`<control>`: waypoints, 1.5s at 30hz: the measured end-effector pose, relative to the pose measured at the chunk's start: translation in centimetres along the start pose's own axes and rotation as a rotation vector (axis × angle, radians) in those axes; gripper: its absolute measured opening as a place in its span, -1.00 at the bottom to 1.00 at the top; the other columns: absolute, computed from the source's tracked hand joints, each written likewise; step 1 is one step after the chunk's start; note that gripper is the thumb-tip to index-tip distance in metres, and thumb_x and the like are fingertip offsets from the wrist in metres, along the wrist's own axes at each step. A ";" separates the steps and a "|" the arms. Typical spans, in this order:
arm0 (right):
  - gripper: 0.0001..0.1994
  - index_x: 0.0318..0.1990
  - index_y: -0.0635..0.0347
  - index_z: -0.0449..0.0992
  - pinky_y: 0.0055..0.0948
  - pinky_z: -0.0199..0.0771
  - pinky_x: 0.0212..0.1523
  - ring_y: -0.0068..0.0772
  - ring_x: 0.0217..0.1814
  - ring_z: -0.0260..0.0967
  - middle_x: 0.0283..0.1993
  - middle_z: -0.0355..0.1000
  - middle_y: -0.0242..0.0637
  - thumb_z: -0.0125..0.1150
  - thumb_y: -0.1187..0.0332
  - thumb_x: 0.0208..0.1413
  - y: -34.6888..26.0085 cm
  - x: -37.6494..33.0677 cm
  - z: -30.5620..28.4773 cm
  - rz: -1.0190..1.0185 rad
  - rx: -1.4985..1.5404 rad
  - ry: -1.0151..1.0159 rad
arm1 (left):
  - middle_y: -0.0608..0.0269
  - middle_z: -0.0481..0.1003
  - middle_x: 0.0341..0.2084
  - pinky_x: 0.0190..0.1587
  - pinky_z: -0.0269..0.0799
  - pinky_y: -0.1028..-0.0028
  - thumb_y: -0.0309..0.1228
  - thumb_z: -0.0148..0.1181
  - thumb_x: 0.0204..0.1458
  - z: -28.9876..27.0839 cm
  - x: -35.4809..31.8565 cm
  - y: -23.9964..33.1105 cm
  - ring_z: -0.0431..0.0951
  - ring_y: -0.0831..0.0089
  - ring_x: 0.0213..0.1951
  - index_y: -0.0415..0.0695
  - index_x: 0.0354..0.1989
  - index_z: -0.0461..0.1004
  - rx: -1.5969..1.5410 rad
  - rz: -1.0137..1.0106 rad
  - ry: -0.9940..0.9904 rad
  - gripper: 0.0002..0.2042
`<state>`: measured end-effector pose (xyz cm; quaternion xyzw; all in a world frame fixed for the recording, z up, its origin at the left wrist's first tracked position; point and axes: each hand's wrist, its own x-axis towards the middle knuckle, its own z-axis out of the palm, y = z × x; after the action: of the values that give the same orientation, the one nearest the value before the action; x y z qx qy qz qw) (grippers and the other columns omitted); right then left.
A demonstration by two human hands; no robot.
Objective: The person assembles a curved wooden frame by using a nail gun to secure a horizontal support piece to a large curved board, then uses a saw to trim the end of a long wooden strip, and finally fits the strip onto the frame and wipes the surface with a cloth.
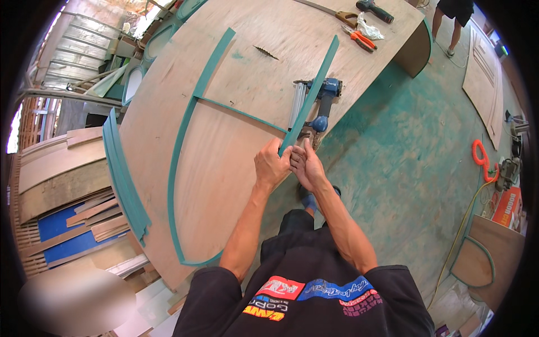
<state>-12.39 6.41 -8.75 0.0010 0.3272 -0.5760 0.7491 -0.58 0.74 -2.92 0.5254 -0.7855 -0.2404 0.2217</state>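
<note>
A green-edged frame of thin strips lies on the plywood tabletop [147, 140]. Its long curved strip [182, 137] bends round toward me at the bottom, and a thin crossbar [241, 113] joins it to a straighter green strip [315, 92] on the right. My left hand [272, 164] is closed around the near end of that right strip. Beside it, my right hand [307, 165] is held with its fingers stretched toward the strip's end and its thumb raised. Just beyond my hands a blue nail gun [325, 101] lies on the table, partly covered by the strip.
Orange-handled pliers [362, 40], a handsaw [343, 18], a dark power tool [375, 11] and crumpled white plastic [369, 26] lie at the far edge. Stacked green strips [124, 182] line the left side. Another person's legs [452, 31] stand far right; an orange coiled hose [480, 157] hangs nearer.
</note>
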 end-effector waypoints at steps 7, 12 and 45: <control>-0.35 0.17 0.26 0.46 -0.22 0.48 0.02 -0.36 0.01 0.47 0.12 0.48 -0.20 0.03 -0.23 0.35 -2.0 2.4 -3.7 -0.010 -0.308 0.047 | -0.09 0.53 -0.45 -0.31 0.39 0.02 -0.32 0.33 0.11 1.3 0.6 -0.1 0.56 -0.16 -0.37 -0.23 -0.37 0.42 0.019 -0.056 0.002 -0.75; -0.46 0.04 0.31 0.48 -0.11 0.53 -0.06 -0.10 -0.04 0.53 0.00 0.53 -0.07 0.43 0.05 0.10 -7.7 7.4 -3.7 -0.716 -1.157 0.878 | -0.05 0.50 -0.54 -0.35 0.38 0.06 -0.30 0.35 0.09 1.2 2.3 -1.5 0.53 -0.08 -0.45 -0.23 -0.43 0.44 0.067 -0.041 0.048 -0.73; -0.89 -0.18 0.30 0.36 -0.41 0.59 -0.37 -0.61 -0.52 0.35 -0.48 0.35 -0.45 0.12 0.47 0.24 0.5 -1.8 -3.8 0.185 0.749 0.102 | -0.14 0.59 -0.50 -0.20 0.52 0.03 -0.23 0.36 0.02 2.4 11.4 -7.6 0.63 -0.13 -0.34 -0.22 -0.46 0.50 0.303 -0.138 -0.216 -0.71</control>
<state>-14.04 9.55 -11.05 0.3324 0.1297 -0.5847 0.7285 -0.58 -12.05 -8.35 0.5765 -0.7941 -0.1891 0.0375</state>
